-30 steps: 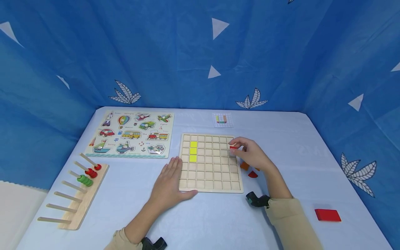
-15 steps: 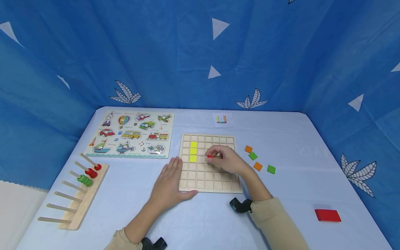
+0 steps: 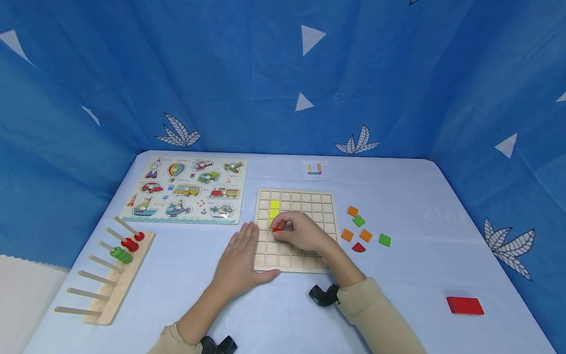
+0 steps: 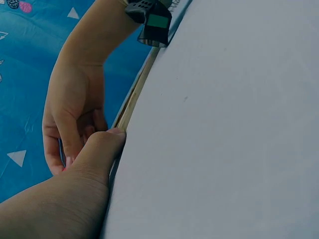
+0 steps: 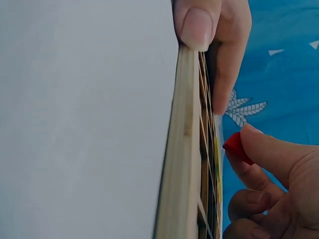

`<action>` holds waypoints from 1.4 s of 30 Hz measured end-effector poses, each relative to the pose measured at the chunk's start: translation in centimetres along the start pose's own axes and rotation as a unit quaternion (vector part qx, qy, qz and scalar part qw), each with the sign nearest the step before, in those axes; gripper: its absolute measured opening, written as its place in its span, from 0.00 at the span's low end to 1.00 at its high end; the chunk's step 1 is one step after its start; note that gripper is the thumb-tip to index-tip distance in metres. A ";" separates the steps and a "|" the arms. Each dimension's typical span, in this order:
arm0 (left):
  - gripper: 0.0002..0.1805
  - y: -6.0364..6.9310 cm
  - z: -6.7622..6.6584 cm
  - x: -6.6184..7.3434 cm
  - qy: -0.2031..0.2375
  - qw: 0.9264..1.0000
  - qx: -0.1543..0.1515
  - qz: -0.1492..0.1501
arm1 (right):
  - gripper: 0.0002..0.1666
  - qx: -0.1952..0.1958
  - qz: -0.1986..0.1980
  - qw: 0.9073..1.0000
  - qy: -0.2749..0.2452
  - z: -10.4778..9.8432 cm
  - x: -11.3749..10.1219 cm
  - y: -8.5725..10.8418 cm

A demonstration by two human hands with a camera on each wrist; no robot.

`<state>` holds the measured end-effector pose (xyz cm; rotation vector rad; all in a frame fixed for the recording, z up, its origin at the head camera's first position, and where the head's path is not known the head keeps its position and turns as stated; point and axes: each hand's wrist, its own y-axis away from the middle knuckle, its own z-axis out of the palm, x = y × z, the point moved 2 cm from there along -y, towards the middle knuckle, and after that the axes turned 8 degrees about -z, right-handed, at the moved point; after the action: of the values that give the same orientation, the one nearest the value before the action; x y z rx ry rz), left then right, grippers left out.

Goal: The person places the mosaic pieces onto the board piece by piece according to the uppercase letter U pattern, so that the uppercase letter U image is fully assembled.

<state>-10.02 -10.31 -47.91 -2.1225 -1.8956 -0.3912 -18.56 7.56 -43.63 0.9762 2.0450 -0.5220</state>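
Note:
A square wooden grid board (image 3: 305,255) lies on the white table, with yellow square tiles (image 3: 275,204) in a column at its upper left. My left hand (image 3: 238,258) rests flat along the board's left edge, fingers straight, thumb at the front edge. Between thumb and fingertips, my right hand (image 3: 302,232) pinches a small red piece (image 5: 237,147) over the board, just below the yellow column. Its full shape is partly covered by the fingers. To the right of the board lie orange square tiles (image 3: 352,211), green square tiles (image 3: 385,240) and a red quarter-circle piece (image 3: 359,248).
A patterned card (image 3: 316,170) lies behind the board. At the back left is a vehicle picture puzzle (image 3: 185,190), with a wooden peg stand with beads (image 3: 119,280) nearer. A red block (image 3: 465,305) lies at the far right. Blue curtain (image 3: 247,78) encloses the back.
My right hand has moved left from the board's right edge, carrying the red piece to just below the yellow tiles. The loose tiles at the right are uncovered. My left hand stays put.

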 end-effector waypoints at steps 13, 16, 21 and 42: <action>0.68 0.0 0.1 0.0 0.004 1.000 0.006 0.004 | 0.07 -0.009 -0.012 0.999 0.040 1.0 0.2 -0.4; 0.68 0.0 0.1 0.0 0.007 1.000 0.004 0.004 | 0.09 -0.001 -0.013 0.998 0.054 1.1 0.3 -0.5; 0.68 0.0 0.1 0.0 0.005 1.000 0.001 0.000 | 0.11 0.008 -0.003 0.997 0.077 1.1 0.4 -0.5; 0.68 0.0 0.0 0.0 0.006 1.000 -0.001 0.000 | 0.07 0.022 -0.009 0.994 0.105 1.2 0.6 -0.4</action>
<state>-9.98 -10.29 -47.93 -2.1171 -1.8906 -0.4048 -18.53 6.81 -44.77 1.0790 2.2393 -0.4940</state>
